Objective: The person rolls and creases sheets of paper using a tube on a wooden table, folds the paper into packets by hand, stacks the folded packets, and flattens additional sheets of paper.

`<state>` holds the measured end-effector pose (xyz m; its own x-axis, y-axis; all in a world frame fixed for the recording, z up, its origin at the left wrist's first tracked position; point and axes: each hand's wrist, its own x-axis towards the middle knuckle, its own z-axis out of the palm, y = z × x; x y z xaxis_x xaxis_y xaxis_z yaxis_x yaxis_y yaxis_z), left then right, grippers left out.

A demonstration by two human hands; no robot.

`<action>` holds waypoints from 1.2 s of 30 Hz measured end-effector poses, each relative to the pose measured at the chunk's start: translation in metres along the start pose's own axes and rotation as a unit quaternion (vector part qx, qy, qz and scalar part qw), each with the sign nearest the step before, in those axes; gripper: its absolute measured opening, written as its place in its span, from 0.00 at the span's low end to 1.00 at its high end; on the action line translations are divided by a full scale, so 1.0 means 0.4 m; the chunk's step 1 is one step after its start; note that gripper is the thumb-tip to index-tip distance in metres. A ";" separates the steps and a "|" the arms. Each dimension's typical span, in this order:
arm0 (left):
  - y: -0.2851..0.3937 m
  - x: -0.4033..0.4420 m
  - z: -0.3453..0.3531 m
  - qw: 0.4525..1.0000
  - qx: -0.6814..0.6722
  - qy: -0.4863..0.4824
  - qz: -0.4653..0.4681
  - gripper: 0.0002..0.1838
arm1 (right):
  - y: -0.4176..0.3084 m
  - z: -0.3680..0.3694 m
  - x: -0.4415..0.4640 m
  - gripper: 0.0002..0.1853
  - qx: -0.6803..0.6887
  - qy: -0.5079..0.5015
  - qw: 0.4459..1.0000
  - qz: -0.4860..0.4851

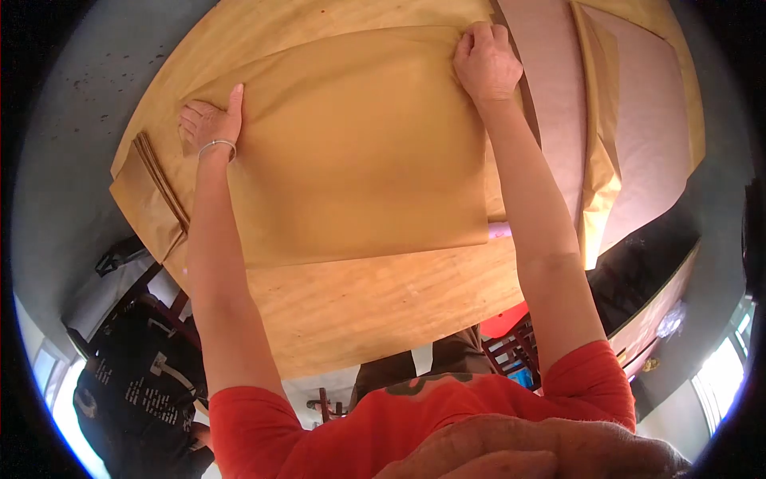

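A large sheet of brown kraft paper (359, 152), which looks folded over, lies on the wooden table in front of me. My left hand (210, 122) is flat on its left edge, thumb raised and apart from the fingers, with a thin bracelet at the wrist. At the far right corner of the paper, my right hand (488, 64) is closed with the fingers curled down on the corner. The fingertips of that hand are hidden.
Folded brown paper (152, 188) lies at the table's left edge. To the right are pinkish sheets (650, 120) and a creased brown strip (598, 152). The wooden table (375, 307) has a curved near edge. A person in dark printed clothing (144, 391) is at lower left.
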<state>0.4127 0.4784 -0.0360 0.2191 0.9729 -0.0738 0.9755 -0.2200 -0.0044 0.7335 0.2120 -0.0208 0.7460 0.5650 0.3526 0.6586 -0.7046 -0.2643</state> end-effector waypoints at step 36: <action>-0.019 0.014 0.029 0.995 -0.012 0.100 0.024 0.69 | 0.273 -0.406 -0.462 0.22 0.148 -0.326 0.872 -0.335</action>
<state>0.4062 0.4848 -0.0478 0.2634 0.9562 0.1273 0.9633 -0.2677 0.0176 0.6514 -0.0389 0.0310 0.0190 0.9989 -0.0424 0.8932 -0.0360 -0.4483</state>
